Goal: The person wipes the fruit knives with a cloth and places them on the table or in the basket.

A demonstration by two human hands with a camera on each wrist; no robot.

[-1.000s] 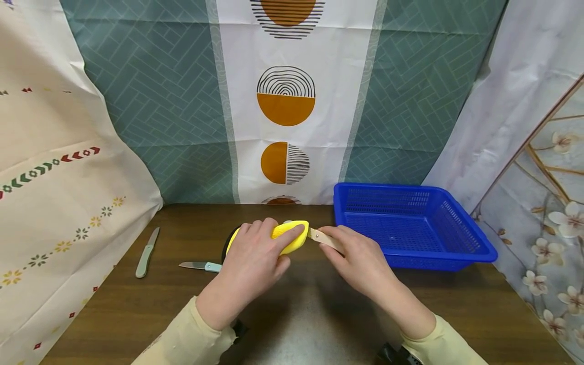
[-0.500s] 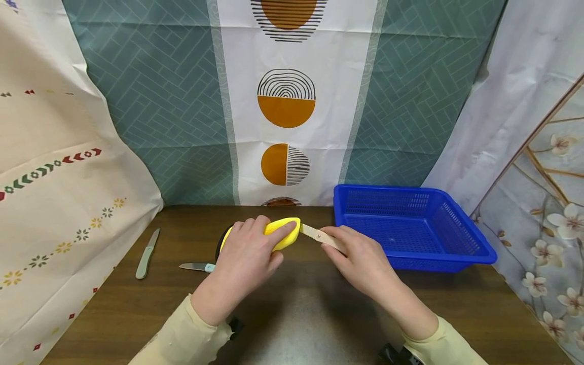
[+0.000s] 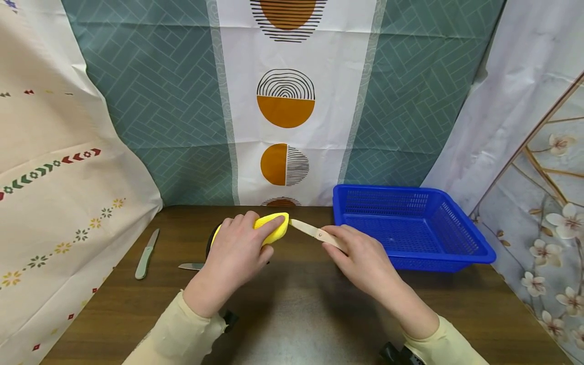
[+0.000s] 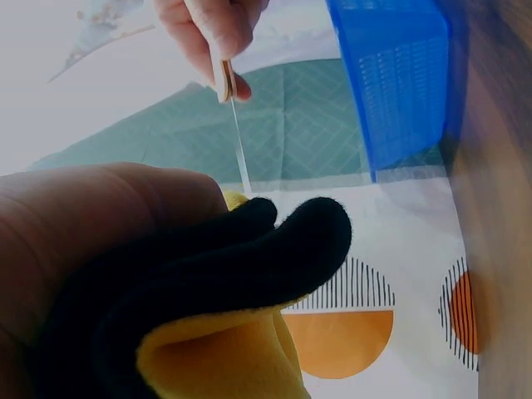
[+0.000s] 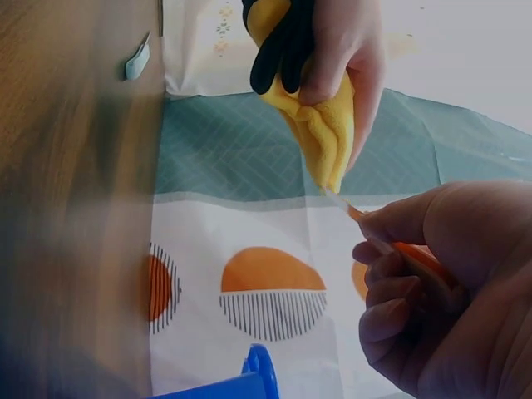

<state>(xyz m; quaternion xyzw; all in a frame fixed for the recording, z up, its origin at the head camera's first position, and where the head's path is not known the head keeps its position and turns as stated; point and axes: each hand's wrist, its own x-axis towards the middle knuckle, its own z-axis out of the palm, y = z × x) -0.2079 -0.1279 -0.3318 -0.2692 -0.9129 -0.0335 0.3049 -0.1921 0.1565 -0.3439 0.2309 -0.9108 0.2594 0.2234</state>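
Note:
My left hand grips a folded yellow cloth with a black border, its fingers over the top. The cloth's tip meets the point of a small knife with a pale beige handle. Most of that blade shows bare. My right hand holds the knife by its handle, blade aimed left. In the right wrist view the cloth is bunched around the blade's end. The left wrist view shows the cloth's black edge close up, with the thin blade beyond it.
On the wooden table, a green-handled knife lies at the left. Another knife's blade shows beside my left hand, its handle hidden. A blue plastic basket stands at the back right. Patterned curtains hang behind and at the sides.
My left hand has slid left with the cloth along the blade, baring more of it toward the tip. The right hand and knife have stayed nearly still.

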